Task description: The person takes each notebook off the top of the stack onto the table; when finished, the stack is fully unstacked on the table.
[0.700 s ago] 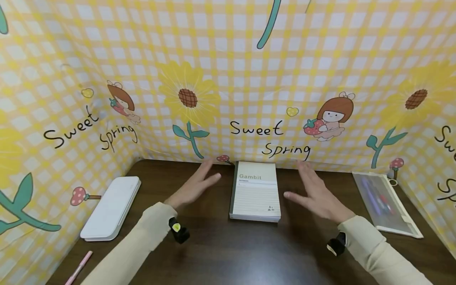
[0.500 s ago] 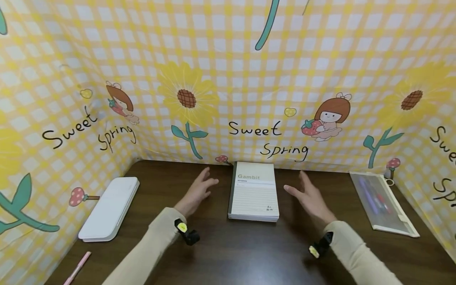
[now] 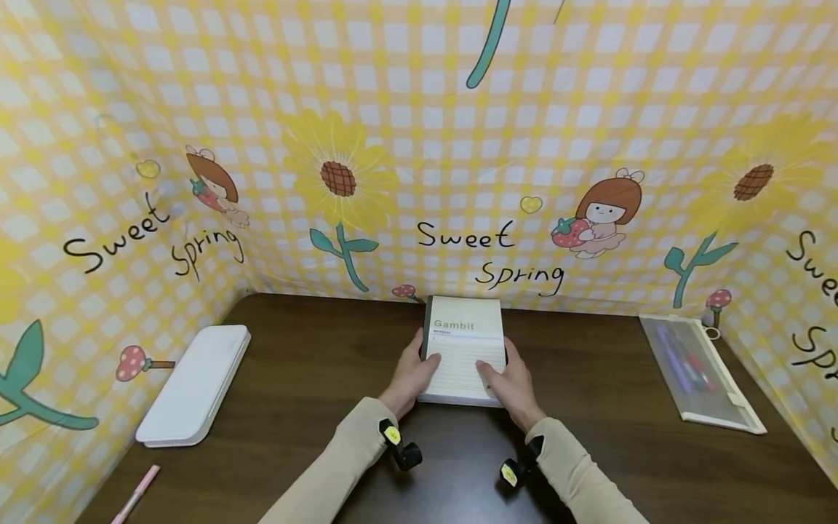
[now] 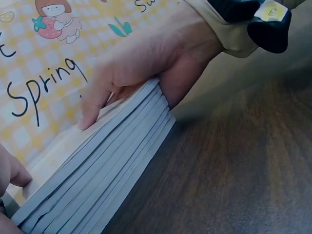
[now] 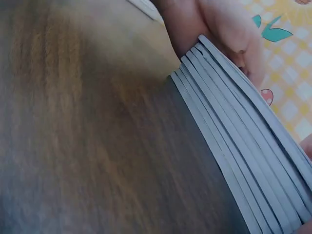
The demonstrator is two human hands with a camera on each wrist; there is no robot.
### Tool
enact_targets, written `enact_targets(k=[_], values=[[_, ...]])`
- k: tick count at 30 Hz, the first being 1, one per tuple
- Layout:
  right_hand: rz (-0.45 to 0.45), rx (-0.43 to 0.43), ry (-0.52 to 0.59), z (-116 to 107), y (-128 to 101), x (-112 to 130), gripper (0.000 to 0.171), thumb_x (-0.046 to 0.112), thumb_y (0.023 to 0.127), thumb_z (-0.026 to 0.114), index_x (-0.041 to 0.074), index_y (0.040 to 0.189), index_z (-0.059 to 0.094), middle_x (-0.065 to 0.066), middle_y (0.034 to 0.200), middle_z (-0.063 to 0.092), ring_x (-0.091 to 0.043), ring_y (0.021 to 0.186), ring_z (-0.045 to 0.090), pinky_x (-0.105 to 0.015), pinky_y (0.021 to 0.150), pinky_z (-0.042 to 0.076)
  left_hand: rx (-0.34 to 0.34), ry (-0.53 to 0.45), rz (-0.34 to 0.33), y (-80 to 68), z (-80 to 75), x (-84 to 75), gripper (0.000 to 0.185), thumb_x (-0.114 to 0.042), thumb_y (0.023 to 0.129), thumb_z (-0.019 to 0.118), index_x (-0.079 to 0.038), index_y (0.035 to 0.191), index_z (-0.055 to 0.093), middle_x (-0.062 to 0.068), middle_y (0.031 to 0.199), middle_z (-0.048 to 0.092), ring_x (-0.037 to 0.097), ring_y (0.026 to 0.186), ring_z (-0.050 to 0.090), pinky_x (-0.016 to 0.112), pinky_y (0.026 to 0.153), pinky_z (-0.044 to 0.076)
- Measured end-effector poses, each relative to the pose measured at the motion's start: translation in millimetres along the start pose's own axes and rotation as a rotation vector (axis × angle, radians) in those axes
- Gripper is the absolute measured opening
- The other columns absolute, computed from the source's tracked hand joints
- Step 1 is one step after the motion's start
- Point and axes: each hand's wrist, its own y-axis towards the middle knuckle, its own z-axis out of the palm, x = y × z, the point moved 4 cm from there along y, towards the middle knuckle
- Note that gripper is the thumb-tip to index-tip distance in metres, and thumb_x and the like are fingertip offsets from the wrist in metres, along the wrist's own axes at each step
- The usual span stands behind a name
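Note:
In the head view a stack of notebooks (image 3: 466,320) lies at the back middle of the table, the top cover printed "Gambit". My left hand (image 3: 412,375) grips its left side and my right hand (image 3: 513,378) its right side, thumbs over the cover. Seen from the left wrist, the page edges (image 4: 105,161) show several thin notebooks piled together, with the right hand (image 4: 141,58) around the far end. From the right wrist, the left hand (image 5: 219,34) holds the other end of the pile (image 5: 234,136). The fingers under the sides are mostly hidden.
A white case (image 3: 196,386) lies at the left, with a pink pen (image 3: 135,495) nearer the front. On the right is a see-through zip pouch (image 3: 703,375) with pens inside. Yellow checked cloth (image 3: 419,145) hangs behind and at both sides of the dark wooden table (image 3: 294,349).
Both hands have come inward from either side of the notebooks and now grip them. The stack lies in about the same place.

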Motion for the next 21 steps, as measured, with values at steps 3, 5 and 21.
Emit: enact_targets(k=[3,5,21], values=[[-0.010,0.006,-0.004,0.6,-0.1,1.4,0.073,0.017,0.092,0.063,0.003,0.152,0.023,-0.023,0.146,0.045,-0.037,0.130,0.048,-0.051,0.106,0.039,-0.003,0.001,0.010,0.6,-0.2,-0.1,0.068,-0.013,0.097,0.051,-0.002,0.154,0.015,0.016,0.161,0.017,0.032,0.149,0.012,0.050,0.120,0.014],[-0.020,0.013,-0.001,1.1,-0.1,2.3,0.072,0.017,0.092,0.063,0.004,0.152,0.024,-0.022,0.144,0.047,-0.035,0.127,0.050,-0.050,0.104,0.040,0.000,-0.001,0.012,1.0,-0.2,0.2,0.068,-0.013,0.097,0.051,-0.002,0.154,0.015,0.016,0.161,0.016,0.032,0.149,0.011,0.050,0.120,0.014],[-0.078,0.047,0.047,-2.7,-1.3,-4.1,0.083,0.018,0.094,0.062,0.005,0.156,0.008,-0.014,0.161,0.020,-0.029,0.148,0.018,-0.050,0.119,0.019,0.008,0.080,0.174,-2.8,2.2,-11.5,0.069,-0.016,0.097,0.053,-0.021,0.156,0.017,0.003,0.164,0.008,0.028,0.151,0.004,0.055,0.119,0.012]])
